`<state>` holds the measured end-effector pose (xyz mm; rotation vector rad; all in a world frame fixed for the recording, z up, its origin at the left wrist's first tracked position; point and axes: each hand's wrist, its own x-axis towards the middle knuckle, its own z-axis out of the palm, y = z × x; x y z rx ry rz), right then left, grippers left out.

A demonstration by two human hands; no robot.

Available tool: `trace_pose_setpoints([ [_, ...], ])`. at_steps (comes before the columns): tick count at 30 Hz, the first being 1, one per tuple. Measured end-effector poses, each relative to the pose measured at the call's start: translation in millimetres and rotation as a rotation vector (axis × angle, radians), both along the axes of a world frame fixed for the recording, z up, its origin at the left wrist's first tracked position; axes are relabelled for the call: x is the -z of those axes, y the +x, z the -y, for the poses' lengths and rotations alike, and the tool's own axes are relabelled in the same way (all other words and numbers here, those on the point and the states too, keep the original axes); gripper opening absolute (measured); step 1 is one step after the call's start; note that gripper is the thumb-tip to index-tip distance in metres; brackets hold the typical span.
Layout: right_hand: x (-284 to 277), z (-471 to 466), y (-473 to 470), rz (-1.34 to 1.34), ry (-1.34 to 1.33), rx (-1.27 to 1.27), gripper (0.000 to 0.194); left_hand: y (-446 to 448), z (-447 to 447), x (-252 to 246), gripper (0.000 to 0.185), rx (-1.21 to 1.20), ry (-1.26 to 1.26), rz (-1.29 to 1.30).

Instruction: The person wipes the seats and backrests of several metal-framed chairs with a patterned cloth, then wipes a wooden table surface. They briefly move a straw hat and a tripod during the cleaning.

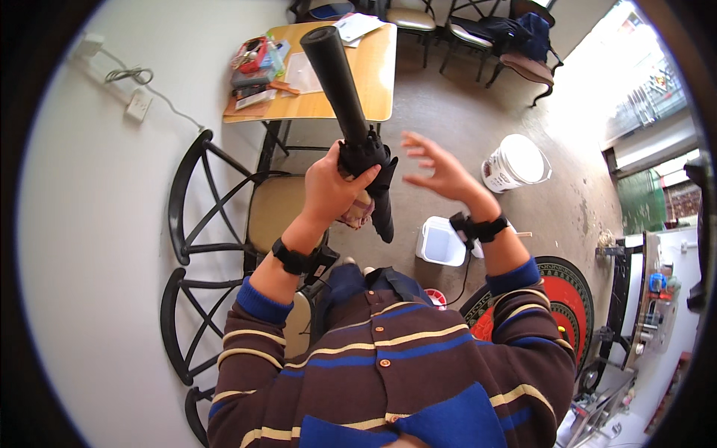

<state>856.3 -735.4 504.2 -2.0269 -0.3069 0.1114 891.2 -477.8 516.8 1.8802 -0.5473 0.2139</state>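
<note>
My left hand is closed around a folded black umbrella, near the base of its long straight handle. The handle points up and away from me, over the near part of a wooden table. Black fabric hangs down loosely below the grip, and a patterned cloth shows under my fingers; whether it is held too I cannot tell. To the right of the umbrella, my right hand is raised, fingers apart and slightly blurred, touching nothing.
A wooden table with papers and a red basket stands ahead. Black chairs with beige seats line the left wall. On the floor at right are a white bucket, a square white tub and a round red mat.
</note>
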Motion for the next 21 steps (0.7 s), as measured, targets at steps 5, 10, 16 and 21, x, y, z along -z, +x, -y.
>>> trace_pose_setpoints([
  [5, -87, 4, 20, 0.306, -0.004, 0.094, 0.083, 35, 49, 14, 0.051, 0.122, 0.166, 0.021],
  [10, -114, 9, 37, 0.324, -0.025, 0.355, 0.06, 71, 112, 27, 0.044, 0.273, 0.195, 0.09],
  [16, -86, 77, 74, 0.209, 0.01, 0.582, 0.049, 130, 192, 56, 0.045, 0.414, 0.223, 0.056],
  [21, -57, 178, 132, 0.216, 0.064, 0.694, 0.044, 198, 296, 81, 0.047, 0.537, 0.248, 0.033],
])
